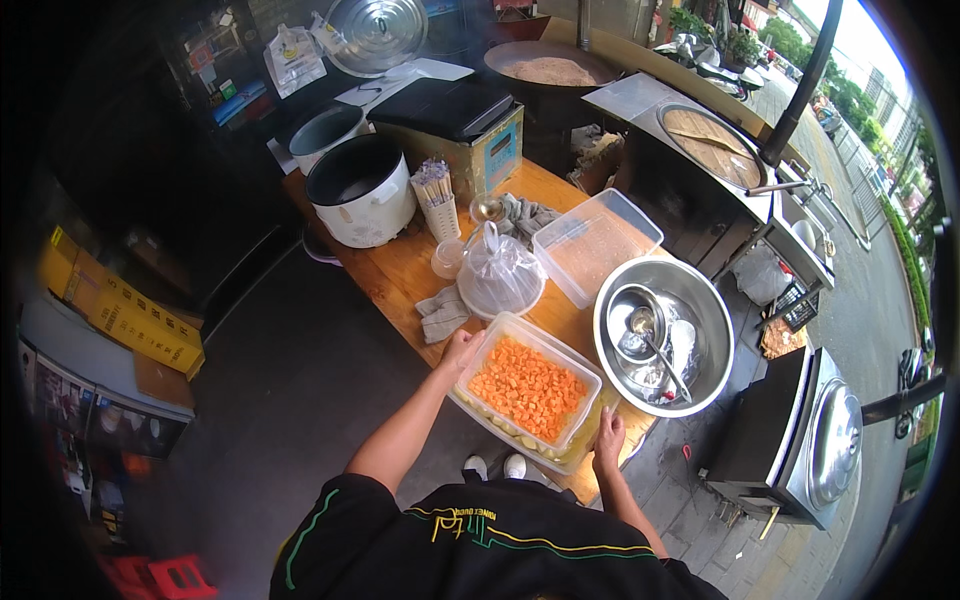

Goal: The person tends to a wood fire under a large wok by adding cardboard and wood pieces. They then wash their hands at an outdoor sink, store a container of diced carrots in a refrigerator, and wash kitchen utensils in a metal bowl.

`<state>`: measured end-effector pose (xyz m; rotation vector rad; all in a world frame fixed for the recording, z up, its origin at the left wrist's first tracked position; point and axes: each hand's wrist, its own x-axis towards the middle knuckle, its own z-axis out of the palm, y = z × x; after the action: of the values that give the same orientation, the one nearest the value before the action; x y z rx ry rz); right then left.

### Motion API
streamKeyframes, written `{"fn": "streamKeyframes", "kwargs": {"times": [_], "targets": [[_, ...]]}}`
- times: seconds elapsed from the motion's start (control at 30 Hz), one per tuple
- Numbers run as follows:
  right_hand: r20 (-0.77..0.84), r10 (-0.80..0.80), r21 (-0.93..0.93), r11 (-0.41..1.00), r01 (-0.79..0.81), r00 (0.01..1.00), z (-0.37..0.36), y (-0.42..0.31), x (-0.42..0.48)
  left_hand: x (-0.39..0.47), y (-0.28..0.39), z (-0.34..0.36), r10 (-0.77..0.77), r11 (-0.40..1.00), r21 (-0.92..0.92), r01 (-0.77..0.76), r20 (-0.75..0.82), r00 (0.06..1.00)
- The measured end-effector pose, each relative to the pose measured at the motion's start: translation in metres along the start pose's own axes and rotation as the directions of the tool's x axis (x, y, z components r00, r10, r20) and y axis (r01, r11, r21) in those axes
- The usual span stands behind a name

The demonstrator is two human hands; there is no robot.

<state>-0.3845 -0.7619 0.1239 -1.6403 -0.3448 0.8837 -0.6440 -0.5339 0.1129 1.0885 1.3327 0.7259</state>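
A clear plastic container of diced carrots [527, 390] rests in or on a larger plastic container [512, 441], in which pale pieces show in liquid. My left hand [460, 351] holds the larger container at its left end, and my right hand [609, 433] grips its right end. Both containers are at the near edge of a wooden table [397, 279]. Just beyond them sits a bowl wrapped in a clear plastic bag [501, 279], with a grey cloth [442, 315] at its left. To the right stands a large steel basin [714, 337] holding a smaller metal bowl and a ladle.
An empty plastic container [600, 238] lies behind the basin. A white rice cooker pot [364, 202], a chopsticks holder [442, 217] and a lidded box [487, 161] stand farther back. A stove unit with a metal lid [834, 442] is at the right, yellow cartons [142, 326] at the left.
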Motion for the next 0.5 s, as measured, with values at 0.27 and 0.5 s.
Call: {"fn": "streamKeyframes", "kwargs": {"times": [0.27, 0.5], "targets": [[0.038, -0.183, -0.032, 0.982, 0.184, 0.982, -0.005, 0.021, 0.033, -0.060, -0.044, -0.019, -0.104, 0.994, -0.037, 0.101, -0.097, 0.990], [0.209, -0.178, -0.049, 0.980, 0.192, 0.962, 0.018, 0.002, 0.014, -0.100, -0.061, -0.053, -0.134, 0.981, -0.167, 0.101, -0.199, 0.971]]}}
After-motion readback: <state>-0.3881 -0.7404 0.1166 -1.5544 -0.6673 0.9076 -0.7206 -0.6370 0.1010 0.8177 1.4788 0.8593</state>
